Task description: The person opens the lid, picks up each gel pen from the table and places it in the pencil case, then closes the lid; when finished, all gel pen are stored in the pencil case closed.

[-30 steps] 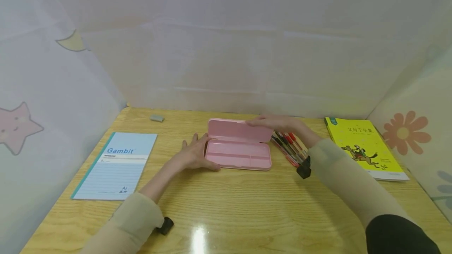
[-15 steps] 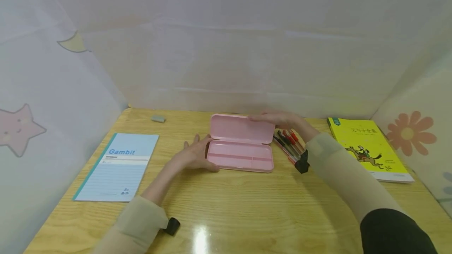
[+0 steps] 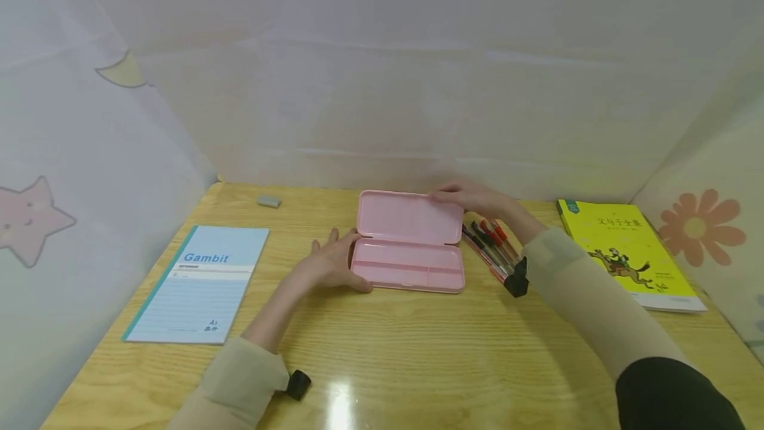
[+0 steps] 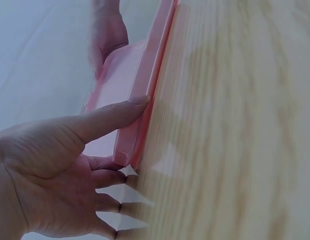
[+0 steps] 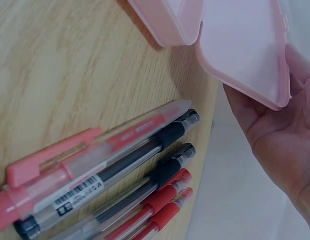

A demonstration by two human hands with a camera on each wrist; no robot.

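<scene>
A pink plastic pencil case [image 3: 382, 275] lies opened on the wooden table, its divided tray showing nothing inside. Its lid [image 3: 409, 217] is tilted up at the back. My left hand [image 3: 331, 267] holds the tray's left end: in the left wrist view the thumb [image 4: 120, 112] presses the front wall, the index finger is at the corner, and the other fingers spread over the table. My right hand [image 3: 471, 198] grips the lid's upper right corner, with fingers behind it and the thumb at the edge. Several pens [image 5: 145, 150], red and black, lie beside the case under the right forearm.
A light blue notebook [image 3: 203, 284] lies at the left, with a small grey object [image 3: 268, 202] behind it near the back edge. At the right is a yellow book [image 3: 627, 251]. Pale cloth [image 3: 382, 85] walls in the back and sides of the table.
The right hand has tilted the lid further back, so more of its inner face shows. The left hand keeps its place at the tray's left end.
</scene>
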